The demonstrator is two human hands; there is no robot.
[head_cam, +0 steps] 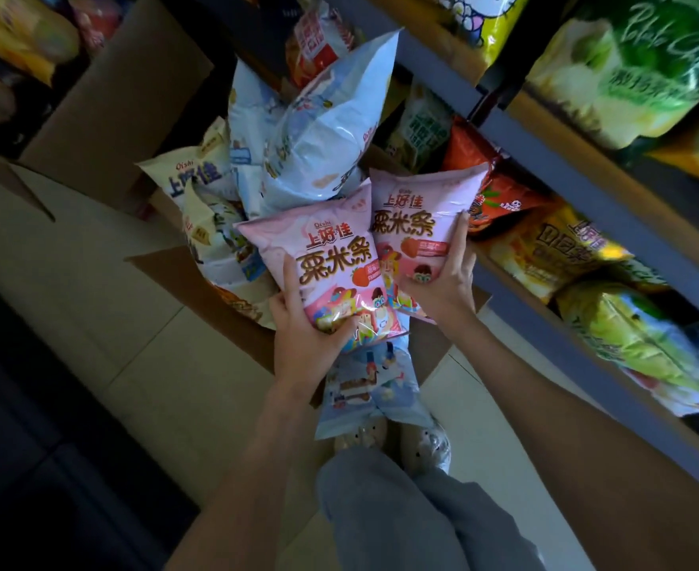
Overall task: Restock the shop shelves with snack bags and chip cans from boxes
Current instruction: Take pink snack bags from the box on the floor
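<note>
Roughly midway, by my reading: at 9 o'clock the open cardboard box on the floor holds several cream Oishi bags and, toward 12 o'clock, big pale-blue snack bags, so plenty is left to unpack. Just left of centre the left hand grips the first pink Oishi bag by its lower corner, thumb on the front and fingers curled underneath; at 6 o'clock from it 1 more pale-blue bag lies near the person's feet. Just right of centre the right hand clasps the second pink Oishi bag, fingers stretched along its right edge and thumb on its face; the 2 pink bags overlap, both held above the box and not yet on any shelf. From 1 to 4 o'clock the grey-edged shelves carry shelved snack bags in orange, yellow and green, packed close, which suggests much stocking is done. No chip cans show anywhere, so that part I cannot judge.
</note>
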